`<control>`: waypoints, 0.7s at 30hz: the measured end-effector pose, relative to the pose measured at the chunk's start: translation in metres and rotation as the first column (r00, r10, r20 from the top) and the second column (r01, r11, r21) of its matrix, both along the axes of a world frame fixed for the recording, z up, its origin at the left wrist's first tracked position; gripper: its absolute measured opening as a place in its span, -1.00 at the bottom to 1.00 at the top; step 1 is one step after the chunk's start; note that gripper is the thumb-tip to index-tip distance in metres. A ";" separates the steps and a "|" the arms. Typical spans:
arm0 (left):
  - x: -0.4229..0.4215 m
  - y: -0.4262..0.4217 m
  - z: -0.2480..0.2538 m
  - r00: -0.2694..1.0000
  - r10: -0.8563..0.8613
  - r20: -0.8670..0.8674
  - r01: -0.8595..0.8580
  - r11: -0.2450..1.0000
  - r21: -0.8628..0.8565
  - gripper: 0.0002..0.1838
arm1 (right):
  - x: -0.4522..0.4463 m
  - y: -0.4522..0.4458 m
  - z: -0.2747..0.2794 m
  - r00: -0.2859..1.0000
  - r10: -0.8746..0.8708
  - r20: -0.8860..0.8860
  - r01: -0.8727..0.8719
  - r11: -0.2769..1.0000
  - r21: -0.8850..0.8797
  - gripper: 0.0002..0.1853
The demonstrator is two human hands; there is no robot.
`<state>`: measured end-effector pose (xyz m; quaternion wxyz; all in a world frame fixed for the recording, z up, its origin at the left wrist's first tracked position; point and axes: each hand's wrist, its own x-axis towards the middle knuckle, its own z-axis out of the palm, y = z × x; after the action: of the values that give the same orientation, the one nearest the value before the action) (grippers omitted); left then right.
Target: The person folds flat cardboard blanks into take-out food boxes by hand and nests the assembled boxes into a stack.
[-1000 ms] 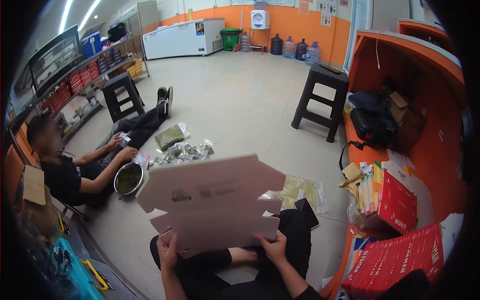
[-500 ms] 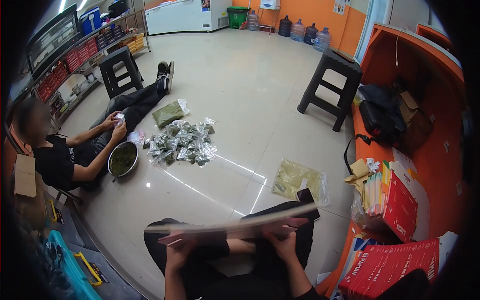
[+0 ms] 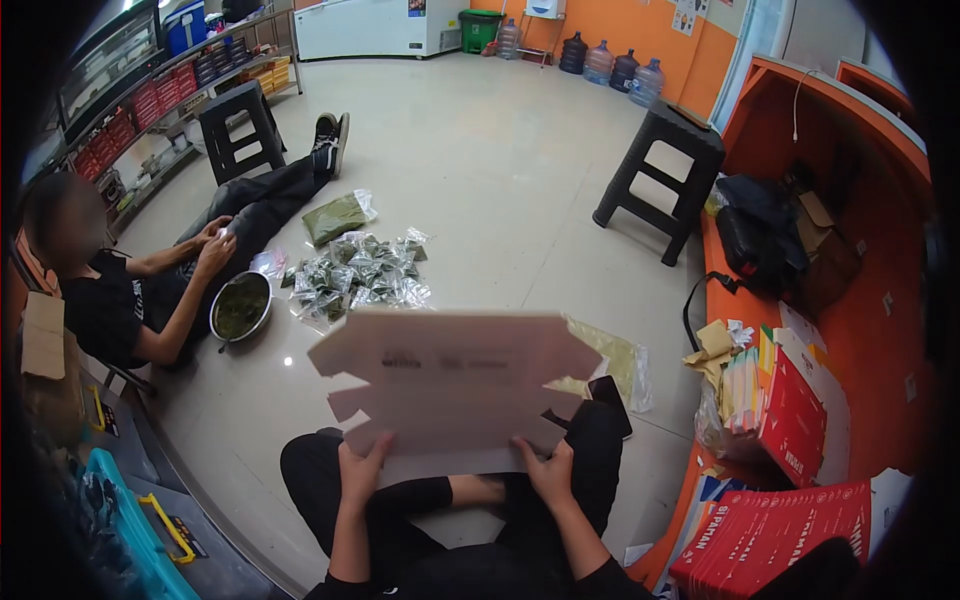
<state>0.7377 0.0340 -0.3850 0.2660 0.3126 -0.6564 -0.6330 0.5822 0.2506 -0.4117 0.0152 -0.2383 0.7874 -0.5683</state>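
Both of my hands hold a flat, unfolded cardboard box [image 3: 455, 385] upright above my crossed legs. Its pale face, with blurred dark print, is turned toward me, and notched flaps stick out at both sides. My left hand [image 3: 362, 468] grips the lower left edge, thumb on the near face. My right hand [image 3: 548, 470] grips the lower right edge the same way. Fingers behind the board are hidden. Just beyond the board on the floor lie a clear bag of yellowish-green stuff [image 3: 628, 362], partly covered, and a phone [image 3: 610, 405] beside my right knee.
At left a person [image 3: 120, 290] sits handling a small packet, beside a metal bowl [image 3: 241, 308] of dark green stuff. Small filled bags [image 3: 355, 272] lie heaped by a larger green bag [image 3: 338, 218]. Black stools [image 3: 665, 180] and stacked red flat boxes [image 3: 775, 540] stand around.
The cardboard has tipped up from nearly edge-on to upright, so its pale face now shows. My hands turned with it, keeping their grip. The other person's hands shifted slightly.
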 end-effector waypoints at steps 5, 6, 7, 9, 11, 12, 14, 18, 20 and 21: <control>0.005 0.008 0.030 0.994 0.078 0.074 -0.073 0.995 -0.072 -0.74 | -0.003 0.005 0.031 0.996 0.072 0.052 -0.077 0.992 0.102 -0.67; 0.009 0.011 0.034 0.994 0.081 0.078 -0.075 0.995 -0.070 -0.74 | -0.002 0.006 0.034 0.992 0.077 0.101 -0.091 0.986 0.139 -0.63; 0.014 0.014 0.037 0.994 0.106 0.033 -0.102 0.989 -0.108 -0.71 | -0.003 0.010 0.035 0.984 0.117 0.134 -0.133 0.984 0.121 -0.61; 0.023 0.017 0.040 0.993 0.112 0.022 -0.110 0.989 -0.094 -0.65 | 0.000 0.015 0.044 0.965 0.141 0.221 -0.163 0.983 0.080 -0.61; 0.026 0.021 0.045 0.987 0.132 0.095 -0.116 0.981 -0.158 -0.65 | 0.001 0.017 0.044 0.952 0.172 0.254 -0.190 0.981 0.048 -0.63; 0.029 0.024 0.044 0.975 0.146 0.169 -0.107 0.969 -0.223 -0.64 | 0.003 0.018 0.044 0.947 0.174 0.268 -0.196 0.979 0.057 -0.63; 0.034 0.021 0.026 0.947 0.141 0.289 -0.058 0.959 -0.277 -0.61 | 0.008 0.020 0.046 0.959 0.121 0.254 -0.197 0.934 0.298 -0.59; 0.045 0.044 -0.010 0.785 0.174 0.595 0.209 0.830 -0.518 -0.40 | 0.037 0.023 0.037 0.989 0.046 0.137 -0.132 0.670 0.731 -0.52; 0.047 0.053 -0.006 0.735 0.148 0.662 0.243 0.854 -0.460 -0.28 | 0.047 0.025 0.027 0.998 -0.001 0.058 -0.041 0.704 0.709 -0.44; 0.049 0.056 -0.007 0.725 0.133 0.676 0.233 0.876 -0.423 -0.24 | 0.050 0.028 0.027 0.995 -0.023 0.095 -0.050 0.718 0.694 -0.39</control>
<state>0.7866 0.0899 -0.3917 0.0549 0.4297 -0.8514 -0.2958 0.6317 0.2786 -0.3844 0.1456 -0.1931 0.9397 -0.2418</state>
